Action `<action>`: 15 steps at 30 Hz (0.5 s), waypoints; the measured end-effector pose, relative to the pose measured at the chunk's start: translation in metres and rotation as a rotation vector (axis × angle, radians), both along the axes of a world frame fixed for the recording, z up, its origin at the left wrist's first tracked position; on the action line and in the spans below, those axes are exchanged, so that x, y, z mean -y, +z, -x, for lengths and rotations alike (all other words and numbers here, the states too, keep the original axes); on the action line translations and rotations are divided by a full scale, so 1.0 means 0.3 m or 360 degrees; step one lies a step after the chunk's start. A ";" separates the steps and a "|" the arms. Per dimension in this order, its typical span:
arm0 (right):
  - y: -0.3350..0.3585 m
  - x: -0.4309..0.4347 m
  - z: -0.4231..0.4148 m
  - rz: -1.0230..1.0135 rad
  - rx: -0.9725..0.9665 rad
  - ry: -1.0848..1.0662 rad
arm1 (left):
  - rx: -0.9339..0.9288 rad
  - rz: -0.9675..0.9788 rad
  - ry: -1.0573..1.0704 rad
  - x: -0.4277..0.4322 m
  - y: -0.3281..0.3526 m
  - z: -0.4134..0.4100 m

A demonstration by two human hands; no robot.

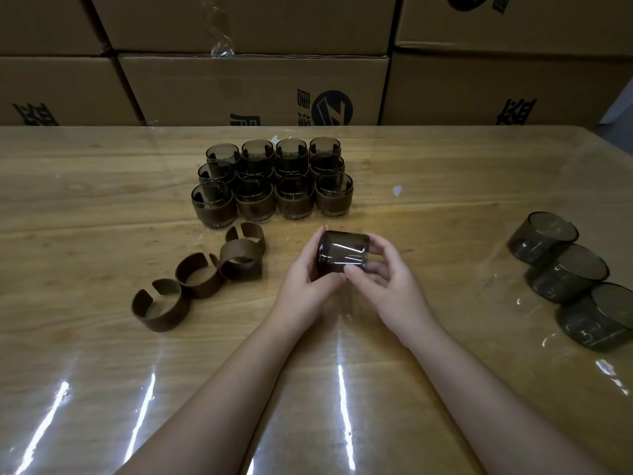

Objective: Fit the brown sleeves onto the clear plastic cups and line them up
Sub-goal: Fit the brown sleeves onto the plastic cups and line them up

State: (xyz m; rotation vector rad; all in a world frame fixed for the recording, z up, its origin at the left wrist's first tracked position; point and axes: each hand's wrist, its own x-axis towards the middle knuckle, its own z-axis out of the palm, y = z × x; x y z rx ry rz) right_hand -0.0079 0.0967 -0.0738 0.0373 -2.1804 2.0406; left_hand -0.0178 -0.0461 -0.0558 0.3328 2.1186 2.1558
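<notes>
Four loose brown sleeves (202, 279) lay on the counter (85, 207) at about nine o'clock from the hands, each a split ring and some touching their neighbours. A careless reach could knock them out of easy reach. At twelve o'clock stood the block of finished cups (274, 181), packed tight in rows; setting another one down roughly could push the near row crooked. The left hand (301, 286) had its fingers curled around the cup (342, 252), which lay on its side above the counter, and the right hand (380, 279) pinched it from the other side. I could not tell if a sleeve was already on it. The smooth plastic could slip if the sleeve was forced. At three o'clock three bare cups (568, 275) waited, overlapping and leaning, so pulling one could roll the others.
</notes>
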 end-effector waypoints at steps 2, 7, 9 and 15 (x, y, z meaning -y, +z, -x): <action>0.000 -0.001 0.006 0.0003 0.0005 -0.0047 | -0.0062 0.0059 -0.0023 -0.001 -0.002 -0.004; 0.006 -0.004 0.016 0.0206 -0.0004 -0.0227 | -0.0262 0.0213 -0.0005 -0.010 -0.014 -0.015; 0.014 -0.010 0.011 0.0324 0.0011 -0.0249 | -0.0289 0.0236 0.0018 -0.011 -0.020 -0.014; 0.046 -0.009 -0.010 0.0414 -0.0009 -0.0180 | -0.0239 0.0257 0.0034 -0.009 -0.026 -0.002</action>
